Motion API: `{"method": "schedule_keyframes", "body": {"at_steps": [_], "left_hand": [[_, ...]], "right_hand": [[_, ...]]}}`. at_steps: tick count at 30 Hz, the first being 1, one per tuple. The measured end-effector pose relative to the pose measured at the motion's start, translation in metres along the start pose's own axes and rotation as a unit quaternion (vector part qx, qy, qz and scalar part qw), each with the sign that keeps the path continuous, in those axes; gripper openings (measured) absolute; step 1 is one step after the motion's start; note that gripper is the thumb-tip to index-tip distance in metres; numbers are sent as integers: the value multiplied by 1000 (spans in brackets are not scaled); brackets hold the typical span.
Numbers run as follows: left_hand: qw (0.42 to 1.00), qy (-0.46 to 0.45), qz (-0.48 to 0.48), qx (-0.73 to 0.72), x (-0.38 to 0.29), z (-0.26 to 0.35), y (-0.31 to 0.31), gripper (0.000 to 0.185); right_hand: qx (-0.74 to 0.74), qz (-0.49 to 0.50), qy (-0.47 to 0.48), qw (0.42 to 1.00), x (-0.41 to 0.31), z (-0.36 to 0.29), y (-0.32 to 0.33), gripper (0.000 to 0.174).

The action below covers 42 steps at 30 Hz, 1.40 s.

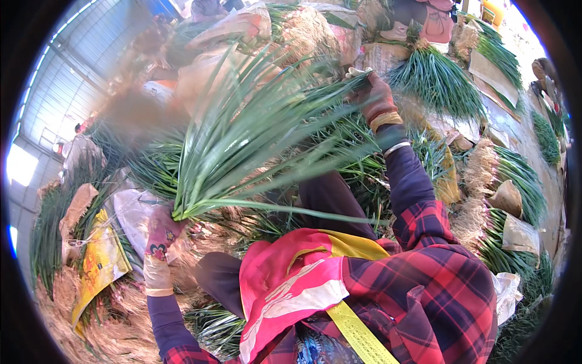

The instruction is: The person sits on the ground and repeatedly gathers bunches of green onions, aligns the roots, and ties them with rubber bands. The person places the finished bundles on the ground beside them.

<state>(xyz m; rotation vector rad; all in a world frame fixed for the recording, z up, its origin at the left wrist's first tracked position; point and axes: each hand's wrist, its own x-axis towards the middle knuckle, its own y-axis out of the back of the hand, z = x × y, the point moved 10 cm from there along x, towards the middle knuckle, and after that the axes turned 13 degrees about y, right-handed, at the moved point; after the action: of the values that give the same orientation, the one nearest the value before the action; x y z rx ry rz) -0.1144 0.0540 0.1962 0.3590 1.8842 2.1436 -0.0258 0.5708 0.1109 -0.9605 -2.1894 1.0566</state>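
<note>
A fanned bunch of long green onion-like leaves (245, 141) spans the space between my two gloved hands. My left hand (166, 227), in a pink flowered glove, is closed around the bunch's lower end. My right hand (375, 95), in a reddish glove, is raised and grips the leaf tips at the upper right. Some leaves are blurred and hang loose towards my lap. Beneath the bunch lie more green leaves (363, 168) and pale stringy roots (204, 241). A pink and yellow cloth (291, 273) covers my lap.
Root-ended bundles (514, 177) are stacked on the right, with another bundle (436, 82) beyond my right hand. A yellow printed sack (100, 264) and a white sack (132, 214) lie on the left. A person in pink (436, 22) is at the top; another person (545, 77) is far right.
</note>
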Motion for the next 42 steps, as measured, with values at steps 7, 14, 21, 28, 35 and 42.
{"method": "schedule_keyframes", "body": {"at_steps": [7,14,21,28,35,42], "left_hand": [[977,-94,157,105,9,25,22,29],[964,-197,151,99,10,51,9,30],[966,-86,214,118,24,5,36,23],[964,-55,222,140,27,16,46,24],[951,-100,250,153,7,9,57,24],[945,-50,266,185,-7,-32,64,25]], "right_hand": [[-517,-48,75,852,28,-19,99,29],[-894,-9,136,428,39,-100,184,22],[-450,120,90,880,-39,-164,174,29],[-424,-377,77,820,-141,-38,-55,36],[-531,-431,128,718,-155,45,-81,26],[-223,19,23,974,-90,-31,30,19]]}}
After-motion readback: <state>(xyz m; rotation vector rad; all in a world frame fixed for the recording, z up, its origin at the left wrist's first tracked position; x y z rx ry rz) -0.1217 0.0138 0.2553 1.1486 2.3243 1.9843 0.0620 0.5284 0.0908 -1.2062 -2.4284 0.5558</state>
